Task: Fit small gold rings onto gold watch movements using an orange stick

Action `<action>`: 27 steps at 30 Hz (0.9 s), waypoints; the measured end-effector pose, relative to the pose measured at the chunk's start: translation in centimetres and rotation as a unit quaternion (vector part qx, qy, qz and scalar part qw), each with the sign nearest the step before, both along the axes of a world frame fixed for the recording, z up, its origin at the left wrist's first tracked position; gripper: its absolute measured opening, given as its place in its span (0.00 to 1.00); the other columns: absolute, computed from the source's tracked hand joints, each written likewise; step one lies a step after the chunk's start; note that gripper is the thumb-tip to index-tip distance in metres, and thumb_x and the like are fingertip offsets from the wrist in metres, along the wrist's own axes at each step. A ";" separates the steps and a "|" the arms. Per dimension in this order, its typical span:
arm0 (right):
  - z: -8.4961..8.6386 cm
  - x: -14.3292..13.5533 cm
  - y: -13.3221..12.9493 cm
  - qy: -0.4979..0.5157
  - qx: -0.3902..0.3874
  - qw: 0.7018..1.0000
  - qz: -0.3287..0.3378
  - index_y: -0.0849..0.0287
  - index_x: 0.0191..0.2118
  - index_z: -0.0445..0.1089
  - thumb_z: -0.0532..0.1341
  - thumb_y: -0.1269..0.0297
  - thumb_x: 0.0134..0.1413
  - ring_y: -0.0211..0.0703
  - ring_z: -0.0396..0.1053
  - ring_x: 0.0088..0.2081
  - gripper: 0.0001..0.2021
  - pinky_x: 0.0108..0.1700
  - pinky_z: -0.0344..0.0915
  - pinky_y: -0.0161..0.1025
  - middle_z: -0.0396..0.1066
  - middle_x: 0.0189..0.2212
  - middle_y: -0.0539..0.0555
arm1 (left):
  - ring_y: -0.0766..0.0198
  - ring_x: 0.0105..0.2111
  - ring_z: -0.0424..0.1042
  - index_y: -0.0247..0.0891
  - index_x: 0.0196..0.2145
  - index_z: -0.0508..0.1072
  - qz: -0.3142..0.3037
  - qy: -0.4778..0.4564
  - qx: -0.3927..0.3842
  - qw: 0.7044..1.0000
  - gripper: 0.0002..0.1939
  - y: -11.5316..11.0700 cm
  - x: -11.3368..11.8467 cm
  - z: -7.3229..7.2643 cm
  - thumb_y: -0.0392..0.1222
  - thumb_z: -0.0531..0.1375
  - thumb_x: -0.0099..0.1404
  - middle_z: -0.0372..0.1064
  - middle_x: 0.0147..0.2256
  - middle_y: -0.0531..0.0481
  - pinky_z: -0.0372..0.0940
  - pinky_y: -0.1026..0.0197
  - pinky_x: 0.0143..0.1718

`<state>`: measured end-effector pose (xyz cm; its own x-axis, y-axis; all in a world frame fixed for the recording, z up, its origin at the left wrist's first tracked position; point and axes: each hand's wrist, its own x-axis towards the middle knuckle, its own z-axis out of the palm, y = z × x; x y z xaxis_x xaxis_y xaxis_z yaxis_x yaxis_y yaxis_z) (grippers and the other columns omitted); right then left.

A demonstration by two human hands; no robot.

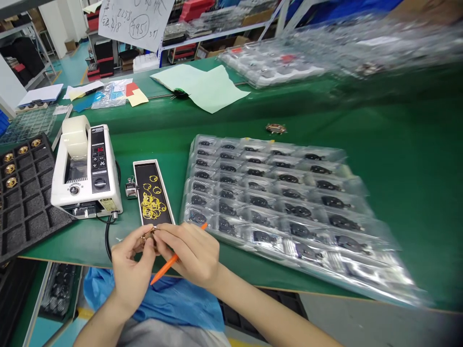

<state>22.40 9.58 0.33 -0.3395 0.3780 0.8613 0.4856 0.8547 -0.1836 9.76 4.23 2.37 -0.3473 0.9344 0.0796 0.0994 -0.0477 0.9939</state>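
Observation:
My left hand (132, 270) pinches a small rose-gold watch part (149, 235) between thumb and fingers near the table's front edge. My right hand (191, 250) is closed beside it, its fingertips touching the same part. An orange pen-like tool (167, 267) passes through my right hand, its pointed end down to the left. Just beyond my hands lies a white-rimmed box (165, 195) with a black bottom, holding several thin yellow rings (152, 205). My fingers hide much of the watch part.
A white tape dispenser (104, 168) stands left of the box, beside a small metal counter (130, 188). Black compartment tray (34, 217) is far left. Stacked clear trays (275, 202) of dark parts fill the right. Another watch part (276, 128) lies behind them, and green paper (217, 89) farther back.

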 end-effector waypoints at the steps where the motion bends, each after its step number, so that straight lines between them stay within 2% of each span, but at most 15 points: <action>1: 0.0 0.0 0.0 0.002 -0.002 1.000 -0.003 0.63 0.40 0.68 0.57 0.74 0.60 0.41 0.70 0.26 0.04 0.27 0.63 0.37 0.78 0.29 0.59 | 0.65 0.29 0.80 0.36 0.38 0.81 0.005 -0.001 -0.002 1.000 0.10 0.0 0.0 0.0 0.32 0.62 0.59 0.81 0.31 0.50 0.73 0.71 0.33; 8: 0.1 0.2 0.3 -0.007 0.020 1.000 0.022 0.63 0.39 0.69 0.57 0.73 0.62 0.40 0.68 0.26 0.04 0.26 0.62 0.37 0.78 0.29 0.58 | 0.62 0.30 0.81 0.37 0.38 0.81 0.011 0.010 -0.001 1.000 0.10 -0.4 0.1 0.2 0.31 0.62 0.59 0.82 0.32 0.49 0.74 0.68 0.33; 18: 0.0 0.3 0.4 -0.003 0.048 0.998 0.029 0.65 0.37 0.70 0.57 0.73 0.63 0.39 0.69 0.26 0.06 0.26 0.62 0.36 0.77 0.27 0.59 | 0.61 0.34 0.80 0.39 0.41 0.81 0.010 0.098 0.022 0.995 0.12 -0.9 0.0 -0.4 0.32 0.60 0.62 0.81 0.37 0.48 0.75 0.64 0.40; 27: 0.0 0.3 0.3 -0.030 0.059 0.998 0.019 0.66 0.38 0.71 0.56 0.74 0.62 0.41 0.71 0.27 0.06 0.27 0.65 0.37 0.78 0.28 0.60 | 0.59 0.32 0.81 0.37 0.39 0.82 0.025 0.109 0.027 0.993 0.10 -0.6 0.0 -0.3 0.34 0.61 0.62 0.82 0.35 0.46 0.75 0.64 0.37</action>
